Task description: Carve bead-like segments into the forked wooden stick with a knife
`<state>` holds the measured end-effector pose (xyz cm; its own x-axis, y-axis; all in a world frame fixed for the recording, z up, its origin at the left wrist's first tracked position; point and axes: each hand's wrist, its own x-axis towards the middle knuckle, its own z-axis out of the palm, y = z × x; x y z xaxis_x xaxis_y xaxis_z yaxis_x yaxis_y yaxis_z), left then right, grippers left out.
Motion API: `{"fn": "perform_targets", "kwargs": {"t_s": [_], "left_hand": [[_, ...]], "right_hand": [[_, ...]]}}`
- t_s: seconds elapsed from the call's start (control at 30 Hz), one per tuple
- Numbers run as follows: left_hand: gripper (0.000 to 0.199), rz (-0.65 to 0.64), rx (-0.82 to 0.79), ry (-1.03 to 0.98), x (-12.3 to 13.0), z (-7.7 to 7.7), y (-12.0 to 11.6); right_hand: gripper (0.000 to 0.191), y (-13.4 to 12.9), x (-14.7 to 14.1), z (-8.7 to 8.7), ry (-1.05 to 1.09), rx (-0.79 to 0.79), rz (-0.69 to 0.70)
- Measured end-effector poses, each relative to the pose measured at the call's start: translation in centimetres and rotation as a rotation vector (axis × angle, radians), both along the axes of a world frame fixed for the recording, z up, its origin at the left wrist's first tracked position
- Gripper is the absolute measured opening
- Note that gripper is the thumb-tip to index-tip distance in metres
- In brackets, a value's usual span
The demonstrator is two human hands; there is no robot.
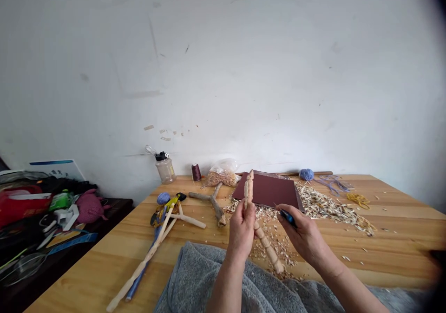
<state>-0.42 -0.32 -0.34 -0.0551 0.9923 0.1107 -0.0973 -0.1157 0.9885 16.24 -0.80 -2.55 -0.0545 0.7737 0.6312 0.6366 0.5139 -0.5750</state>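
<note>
My left hand [241, 231] is closed around a peeled, carved wooden branch [248, 190]. One part of it rises above my fist to a pointed tip, and a notched length slants down to the right below. My right hand [308, 238] grips a carving knife [288, 218] by its blue and black handle. Its thin tip points left towards the branch, a short gap away from it. My fingers hide part of the handle and the middle of the branch. Wood shavings [324, 201] lie around and beneath both hands.
A grey towel [202, 266] covers the front edge of the wooden table [400, 238]. Behind my hands lie a maroon sheet [275, 190] and a forked branch [212, 199]. Peeled forked sticks [156, 241] lie left; a bottle [165, 169], thread spool [196, 172] and yarn ball [306, 174] stand along the back.
</note>
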Motion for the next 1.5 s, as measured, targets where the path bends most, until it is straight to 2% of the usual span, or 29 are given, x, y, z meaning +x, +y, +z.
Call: {"fn": "perform_targets", "kwargs": {"t_s": [0.13,0.27,0.37,0.47,0.53,0.63,0.7,0.77,0.8,0.87,0.9,1.0,1.07,1.1,1.17,1.27,1.37,1.5], "left_hand": [[0.046,-0.148,-0.103,-0.107,0.7,-0.8,-0.1],[0.035,-0.32,-0.26,-0.201,1.5,-1.4,-0.2],[0.033,-0.43,-0.38,-0.086,2.2,-1.4,-0.6],[0.036,-0.441,-0.417,0.089,3.0,-1.0,-1.2],[0.038,-0.433,-0.346,0.122,3.3,-0.7,-1.5],[0.036,-0.316,-0.029,0.2,3.1,-0.3,-1.6],[0.032,-0.001,0.23,0.372,2.5,-0.3,-1.2],[0.024,0.294,0.309,0.464,1.6,-0.6,-0.4],[0.021,0.336,0.31,0.484,1.2,-0.8,0.1],[0.022,0.249,0.291,0.566,0.6,-1.3,0.7],[0.026,0.191,0.337,0.58,0.5,-1.5,0.9],[0.048,-0.045,0.59,0.565,1.3,-1.7,0.2],[0.053,-0.139,0.619,0.585,2.2,-1.6,-0.5],[0.05,-0.141,0.583,0.588,2.6,-1.5,-0.8],[0.03,-0.137,0.438,0.548,3.1,-1.2,-1.0],[0.026,-0.19,0.265,0.404,2.6,-0.7,-0.6],[0.029,-0.201,0.184,0.261,1.6,-0.2,-0.2],[0.029,-0.13,0.108,0.133,1.0,0.2,-0.3]], "right_hand": [[0.025,0.2,0.3,0.1,0.07,-0.063,0.046],[0.038,-0.2,0.7,0.9,0.405,-0.254,0.127],[0.046,-0.7,1.0,1.6,0.68,-0.36,0.315],[0.034,-0.9,1.2,2.0,0.778,-0.421,0.393],[0.031,-0.7,1.4,2.2,0.822,-0.405,0.339],[0.037,0.0,1.8,2.2,0.953,-0.345,0.181],[0.037,0.4,2.0,2.3,1.078,-0.303,0.081],[0.038,0.7,2.2,2.5,1.19,-0.271,0.01],[0.038,0.8,2.3,2.7,1.24,-0.262,-0.008],[0.038,0.8,2.5,3.1,1.354,-0.249,-0.014],[0.038,0.8,2.5,3.3,1.414,-0.25,-0.002],[0.039,0.8,2.4,3.5,1.533,-0.302,0.048],[0.039,0.7,2.0,3.3,1.531,-0.368,0.069],[0.04,0.7,1.8,3.3,1.505,-0.4,0.081],[0.039,0.4,1.2,3.3,1.406,-0.446,0.158],[0.03,-0.2,0.8,3.5,1.192,-0.435,0.308],[0.022,-0.6,0.8,3.4,0.952,-0.331,0.2],[0.019,-0.5,0.7,2.6,0.515,-0.201,0.103]]}}
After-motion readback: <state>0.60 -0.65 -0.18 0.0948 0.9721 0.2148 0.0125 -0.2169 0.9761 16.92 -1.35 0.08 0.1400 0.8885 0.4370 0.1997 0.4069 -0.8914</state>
